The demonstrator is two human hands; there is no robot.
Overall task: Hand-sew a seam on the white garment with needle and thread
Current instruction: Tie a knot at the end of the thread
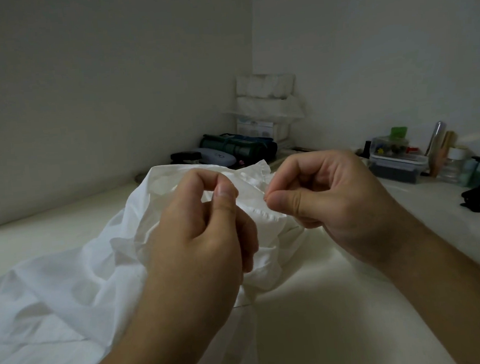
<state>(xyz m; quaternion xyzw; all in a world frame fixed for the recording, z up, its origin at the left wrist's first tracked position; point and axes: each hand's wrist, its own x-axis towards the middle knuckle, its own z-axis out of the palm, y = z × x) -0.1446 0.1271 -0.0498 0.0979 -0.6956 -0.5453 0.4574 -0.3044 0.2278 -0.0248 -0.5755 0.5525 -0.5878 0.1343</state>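
One white garment [69, 279] lies crumpled across the pale desk [341, 302], its gathered edge raised between two hands. The left hand [205, 235] pinches a fold of cloth between thumb and curled fingers. The right hand [328, 201] pinches something tiny, likely one needle; needle and thread are too fine to make out. Mid-stitch, it seems; next, a steady pull to draw the thread taut.
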